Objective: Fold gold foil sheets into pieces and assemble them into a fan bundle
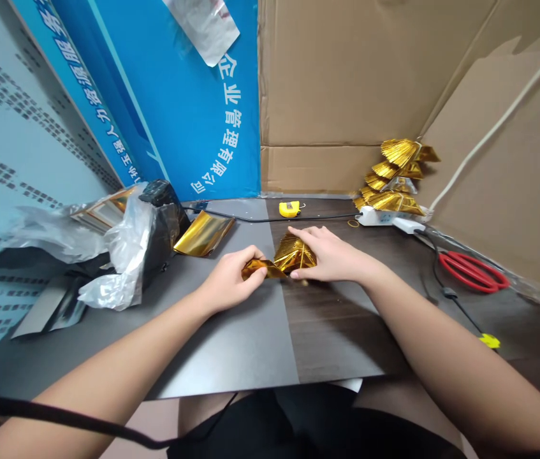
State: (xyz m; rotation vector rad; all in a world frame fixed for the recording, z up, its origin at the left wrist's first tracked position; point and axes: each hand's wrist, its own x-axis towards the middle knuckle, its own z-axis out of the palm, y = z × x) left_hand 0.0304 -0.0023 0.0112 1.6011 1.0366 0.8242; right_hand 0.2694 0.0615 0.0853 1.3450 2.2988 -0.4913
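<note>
Between my two hands is a pleated piece of gold foil paper [293, 254], narrow in the middle and fanned out at its right side. My left hand [234, 279] pinches the folded left end between thumb and fingers. Over the right, fanned part lies my right hand [327, 254], its thumb and fingers apart around the pleats and touching them. Part of the foil is hidden beneath the right hand. A flat stack of gold foil sheets [205, 233] lies behind my left hand.
Finished-looking gold foil fans [396, 169] are piled at the back right beside a white power strip [377, 217]. A yellow tape measure [289, 209] lies at the back. Red-handled scissors [473, 271] rest at right. Crumpled plastic bags [129, 245] fill the left side.
</note>
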